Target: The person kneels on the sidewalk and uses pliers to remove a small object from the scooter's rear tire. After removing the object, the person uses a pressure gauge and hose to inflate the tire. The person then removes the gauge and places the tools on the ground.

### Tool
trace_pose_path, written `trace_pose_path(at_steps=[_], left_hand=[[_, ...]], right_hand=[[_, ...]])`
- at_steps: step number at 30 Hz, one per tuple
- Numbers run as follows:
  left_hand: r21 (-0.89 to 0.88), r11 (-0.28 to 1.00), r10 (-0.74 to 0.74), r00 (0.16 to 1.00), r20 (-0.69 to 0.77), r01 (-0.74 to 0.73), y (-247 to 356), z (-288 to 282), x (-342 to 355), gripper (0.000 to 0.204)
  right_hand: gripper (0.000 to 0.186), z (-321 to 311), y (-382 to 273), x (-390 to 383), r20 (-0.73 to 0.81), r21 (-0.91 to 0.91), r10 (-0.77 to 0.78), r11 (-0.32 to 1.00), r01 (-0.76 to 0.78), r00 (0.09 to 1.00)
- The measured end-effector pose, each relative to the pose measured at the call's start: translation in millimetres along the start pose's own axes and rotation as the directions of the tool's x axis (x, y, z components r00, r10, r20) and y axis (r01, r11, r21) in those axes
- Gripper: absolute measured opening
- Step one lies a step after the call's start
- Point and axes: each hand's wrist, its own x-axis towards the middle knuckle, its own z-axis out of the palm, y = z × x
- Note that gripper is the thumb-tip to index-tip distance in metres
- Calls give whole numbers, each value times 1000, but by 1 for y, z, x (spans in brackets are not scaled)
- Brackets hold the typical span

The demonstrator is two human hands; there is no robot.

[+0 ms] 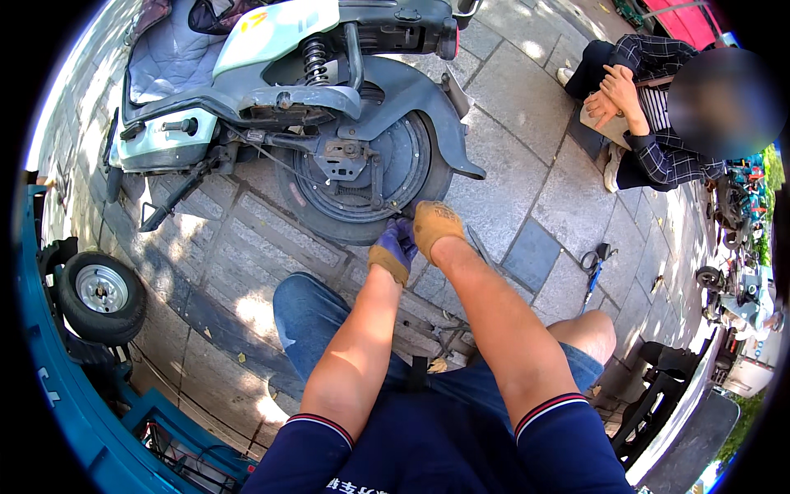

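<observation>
Your L hand [395,249] & R hand [437,226], both gloved, meet at the bottom edge of the rear wheel [407,160], approx. 11 o'clock from them. L fingers are drawn in narrow; can't tell what, if anything, they pinch. R fingers curl over, tips hidden, so can't tell its grip either.

Scooter [276,45] fills 10 to 12. Its mudguard [448,136] covers the wheel's upper R side, approx. 12 to 1; a bracket [341,160] blocks part of the hub at 10 to 11. Kickstand [174,202] juts out approx. 9.

Spare wheel [101,288] well off at 9, by a teal frame [90,420], approx. 8. Blue/blk tool [594,278] on the paving, 3 to 4, well apart. Co-worker [656,107] crouches at 2, hands together. Parked scooters [745,284] far off, approx. 3.
</observation>
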Motion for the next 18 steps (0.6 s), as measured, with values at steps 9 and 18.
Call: trace_pose_path(at_steps=[9,18], left_hand=[[-116,976,-176,981,79,185,4,-10,23,25],[-68,997,46,997,68,-42,3,-20,10,27]], right_hand=[[19,4,-11,15,-36,-54,27,998,-28,999],[43,50,-1,11,-204,227,103,972,-56,973]])
